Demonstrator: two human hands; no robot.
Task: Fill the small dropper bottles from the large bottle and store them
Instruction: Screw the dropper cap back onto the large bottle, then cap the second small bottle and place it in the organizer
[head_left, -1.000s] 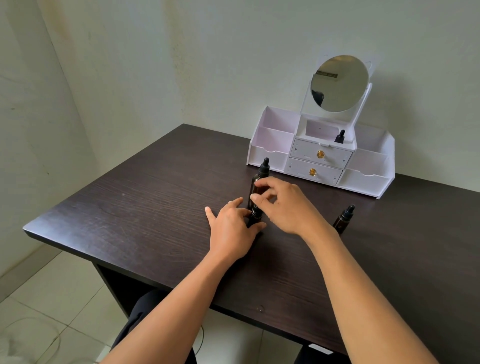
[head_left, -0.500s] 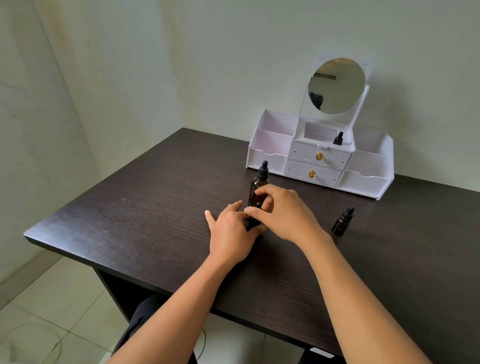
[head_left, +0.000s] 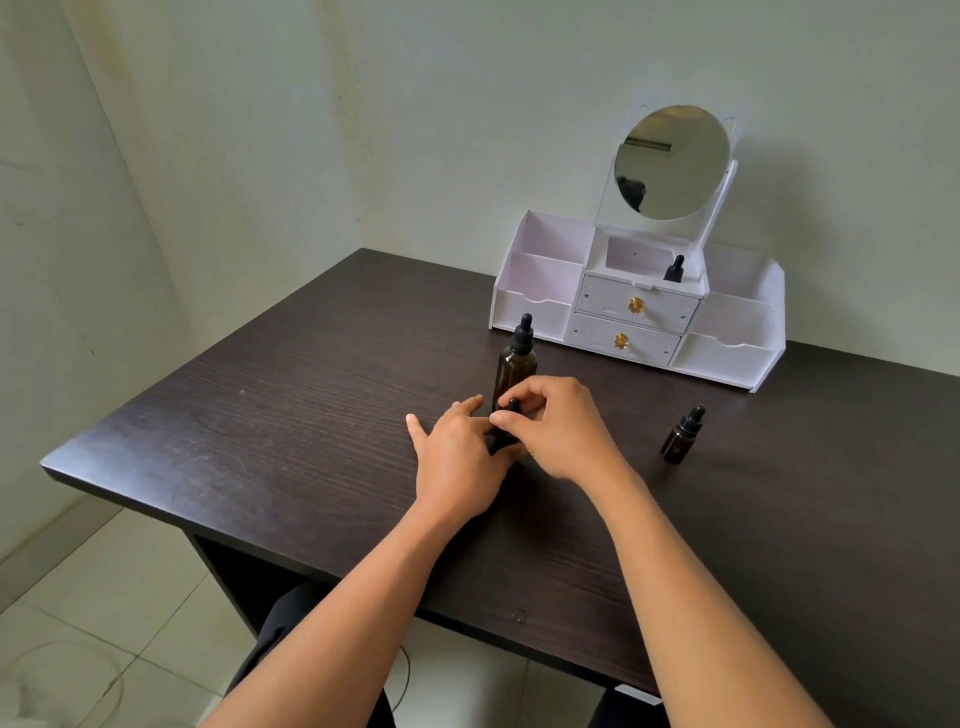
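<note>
Hands meet on one small dropper bottle (head_left: 503, 442) standing on the table (head_left: 291, 415) just in front of the large bottle (head_left: 517, 364), close enough for a short transfer. Left hand (head_left: 457, 462) braces it low down, thumb and nearest fingers apparently curled round the base (grip mostly hidden), while right hand (head_left: 563, 431) has thumb and forefinger clamped on its black cap, presumably to turn it. Second small bottle (head_left: 681, 439) waits well to the right; third small bottle (head_left: 675, 269) stands stored in the top middle compartment of the white organizer (head_left: 727, 358).
</note>
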